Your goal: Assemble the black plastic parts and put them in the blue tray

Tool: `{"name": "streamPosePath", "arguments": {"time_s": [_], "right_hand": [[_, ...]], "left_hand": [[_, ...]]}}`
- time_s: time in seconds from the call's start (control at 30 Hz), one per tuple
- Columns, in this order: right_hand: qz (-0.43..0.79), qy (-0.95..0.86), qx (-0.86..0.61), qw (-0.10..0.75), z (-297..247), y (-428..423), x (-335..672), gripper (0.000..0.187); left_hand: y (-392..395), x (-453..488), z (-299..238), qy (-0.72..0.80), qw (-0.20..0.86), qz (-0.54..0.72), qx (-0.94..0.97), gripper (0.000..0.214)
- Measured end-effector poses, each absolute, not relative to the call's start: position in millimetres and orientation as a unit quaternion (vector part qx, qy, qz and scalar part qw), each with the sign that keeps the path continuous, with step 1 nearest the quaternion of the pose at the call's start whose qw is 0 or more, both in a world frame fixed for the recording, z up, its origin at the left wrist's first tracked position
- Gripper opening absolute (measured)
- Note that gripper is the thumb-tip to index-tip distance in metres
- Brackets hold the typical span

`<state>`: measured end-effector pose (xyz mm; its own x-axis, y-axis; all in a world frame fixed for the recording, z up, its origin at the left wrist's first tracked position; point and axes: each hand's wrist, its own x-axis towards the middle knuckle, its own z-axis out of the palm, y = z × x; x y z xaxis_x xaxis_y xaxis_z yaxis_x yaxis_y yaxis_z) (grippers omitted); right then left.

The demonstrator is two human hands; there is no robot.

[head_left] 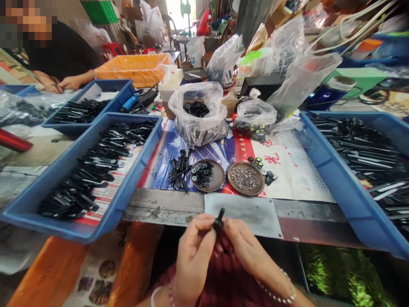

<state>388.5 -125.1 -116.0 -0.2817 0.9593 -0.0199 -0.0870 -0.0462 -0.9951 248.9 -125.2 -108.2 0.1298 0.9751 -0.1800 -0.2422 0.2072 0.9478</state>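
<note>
Between my fingertips, just off the table's front edge, is a small black plastic part [219, 222] with a short stem pointing up. My left hand [195, 251] pinches it from the left side. My right hand [244, 245] closes on it from the right, its lower fingers partly hidden. Beyond my hands, a round brown dish [219, 177] holds black discs [202, 174], and a second dish [232, 184] holds small metal screws or rivets [245, 178]. Long black plastic pieces [180, 170] lie piled left of the dishes. Several small black-and-green round parts [255, 162] lie behind the second dish.
Blue trays of black strips stand at left [128, 91] and right [351, 115], with another blue tray [110, 209] nearer. Open plastic bags [204, 132] of parts sit behind the dishes. A metal plate [246, 213] lies at the front edge. At far left, a co-worker's hands [60, 84] are busy.
</note>
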Motion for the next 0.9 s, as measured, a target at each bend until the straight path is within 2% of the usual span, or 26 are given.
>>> {"name": "streamPosePath", "arguments": {"time_s": [0.07, 0.2, 0.3, 0.4, 0.67, 0.9], "right_hand": [[0.577, -0.543, -0.425, 0.439, -115, -128, 393, 0.057], [0.544, -0.586, -0.474, 0.369, -120, -137, 393, 0.042], [0.555, -0.594, -0.471, 0.342, -127, -142, 383, 0.036], [0.537, -0.598, -0.481, 0.35, -133, -143, 375, 0.029], [0.529, -0.566, -0.509, 0.376, -138, -142, 377, 0.033], [0.562, -0.505, -0.522, 0.396, -146, -139, 370, 0.046]], "left_hand": [[-121, 250, -107, 0.46, 0.683, 0.481, 0.301, 0.02], [-109, 252, -101, 0.465, 0.708, 0.507, 0.159, 0.028], [-106, 257, -99, 0.453, 0.714, 0.518, 0.133, 0.029], [-106, 260, -100, 0.446, 0.709, 0.527, 0.145, 0.028], [-107, 247, -106, 0.441, 0.711, 0.507, 0.21, 0.032], [-98, 256, -103, 0.395, 0.742, 0.527, 0.124, 0.027]]}}
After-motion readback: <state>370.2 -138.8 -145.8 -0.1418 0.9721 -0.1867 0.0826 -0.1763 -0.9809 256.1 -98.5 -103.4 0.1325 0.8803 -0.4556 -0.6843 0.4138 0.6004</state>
